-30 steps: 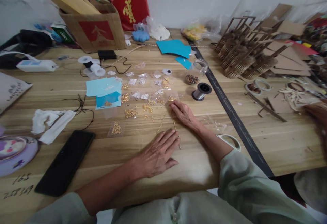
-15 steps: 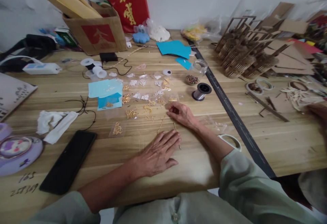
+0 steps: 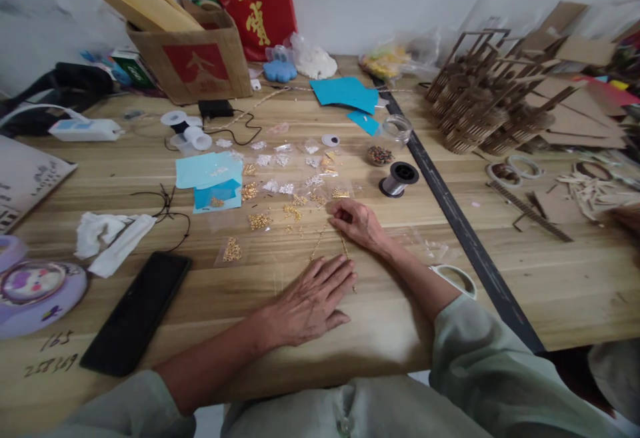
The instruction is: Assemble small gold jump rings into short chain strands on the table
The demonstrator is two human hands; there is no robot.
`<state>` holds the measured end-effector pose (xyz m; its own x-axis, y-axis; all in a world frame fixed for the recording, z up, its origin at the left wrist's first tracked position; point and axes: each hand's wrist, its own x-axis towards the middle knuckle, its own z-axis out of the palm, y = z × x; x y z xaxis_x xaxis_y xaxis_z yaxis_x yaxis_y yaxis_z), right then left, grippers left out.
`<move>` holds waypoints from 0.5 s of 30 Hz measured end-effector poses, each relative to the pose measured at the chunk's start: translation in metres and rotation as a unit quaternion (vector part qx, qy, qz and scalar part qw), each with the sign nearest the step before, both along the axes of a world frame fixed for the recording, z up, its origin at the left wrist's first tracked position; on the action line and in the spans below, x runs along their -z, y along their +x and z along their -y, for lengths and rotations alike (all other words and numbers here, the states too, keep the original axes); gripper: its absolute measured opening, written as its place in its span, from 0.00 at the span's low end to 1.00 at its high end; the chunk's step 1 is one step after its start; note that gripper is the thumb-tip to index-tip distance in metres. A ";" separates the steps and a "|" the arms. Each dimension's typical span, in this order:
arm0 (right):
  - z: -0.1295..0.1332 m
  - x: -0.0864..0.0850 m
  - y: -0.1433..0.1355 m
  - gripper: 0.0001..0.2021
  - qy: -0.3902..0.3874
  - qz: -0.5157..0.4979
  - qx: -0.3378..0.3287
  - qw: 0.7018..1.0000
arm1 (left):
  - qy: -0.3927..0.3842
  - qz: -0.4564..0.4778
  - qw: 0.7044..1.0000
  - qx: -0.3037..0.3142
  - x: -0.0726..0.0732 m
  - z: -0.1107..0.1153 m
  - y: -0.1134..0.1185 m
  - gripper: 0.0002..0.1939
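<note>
A thin gold beaded strand (image 3: 345, 246) lies on the wooden table, its two sides running up to my right hand. My right hand (image 3: 359, 223) rests on its side with thumb and fingers pinched at the strand's upper end; what lies between the fingertips is too small to see clearly. My left hand (image 3: 313, 301) is flat, palm down, fingers stretched out, covering the strand's lower part. A short end of it shows by the left fingertips. Just beyond the hands are loose gold beads (image 3: 293, 211) and a small bag of gold beads (image 3: 341, 193).
A spool of wire (image 3: 399, 180) and a jar of dark beads (image 3: 380, 155) stand right of centre. A roll of tape (image 3: 455, 279) sits by my right forearm. A black phone (image 3: 136, 315) lies left. Small bamboo baskets (image 3: 475, 118) stand at right; another person's hand (image 3: 627, 215) shows at the edge.
The whole view has shifted slightly. Both hands keep nearly the same pose and place on the table, and the strand stays between them.
</note>
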<state>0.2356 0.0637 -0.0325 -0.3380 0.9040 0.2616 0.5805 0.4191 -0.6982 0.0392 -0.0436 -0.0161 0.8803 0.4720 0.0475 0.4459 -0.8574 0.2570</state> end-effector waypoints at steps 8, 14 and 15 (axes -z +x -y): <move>0.001 -0.001 0.000 0.05 -0.009 -0.002 0.002 1.000 | 0.015 0.006 1.000 0.012 -0.001 0.001 -0.001 0.31; 0.003 -0.004 0.000 0.06 -0.019 -0.015 0.002 1.000 | 0.018 0.022 0.999 0.022 -0.003 0.001 -0.002 0.30; 0.003 -0.005 0.000 0.07 -0.023 -0.019 0.001 1.000 | 0.019 0.026 0.999 0.018 -0.003 0.001 -0.002 0.30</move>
<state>0.2354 0.0611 -0.0280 -0.3272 0.9160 0.2320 0.5545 0.3850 -0.7378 0.0370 -0.0448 -0.0130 0.8925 0.4371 0.1109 0.4013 -0.8820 0.2470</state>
